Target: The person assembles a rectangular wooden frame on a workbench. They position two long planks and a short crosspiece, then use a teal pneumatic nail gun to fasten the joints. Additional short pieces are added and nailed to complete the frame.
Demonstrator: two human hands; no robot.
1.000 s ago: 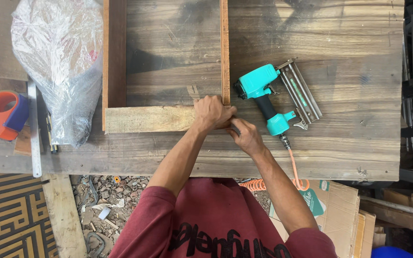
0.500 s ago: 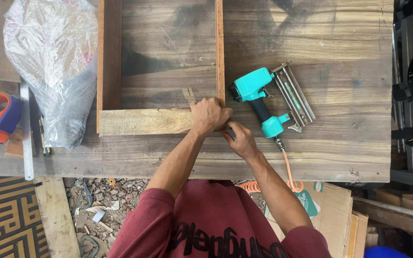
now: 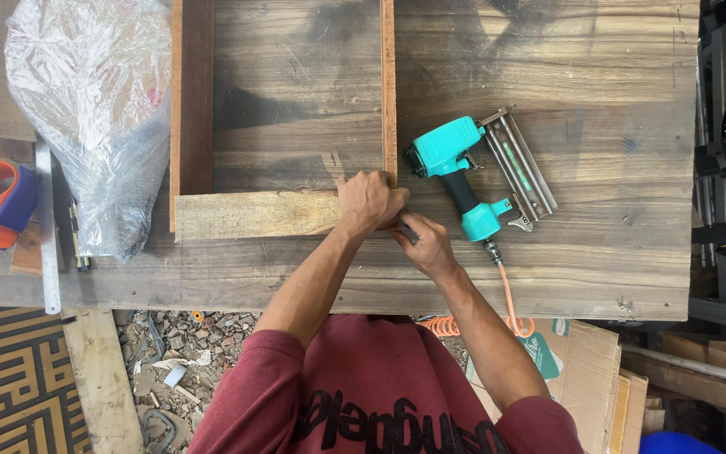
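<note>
Two hands meet at the near right corner of a wooden frame point(image 3: 279, 214) lying flat on the table point(image 3: 598, 76). The left hand point(image 3: 369, 202) is curled shut over that corner, where the pale front board joins the thin right side strip. The right hand point(image 3: 424, 244) presses in just beside it, fingers bunched together; whether it holds anything I cannot tell. A teal nail gun point(image 3: 472, 172) lies just right of the corner, with bare table beyond it toward the right edge. A plastic-wrapped bundle point(image 3: 94, 109) crowds the frame's left side.
</note>
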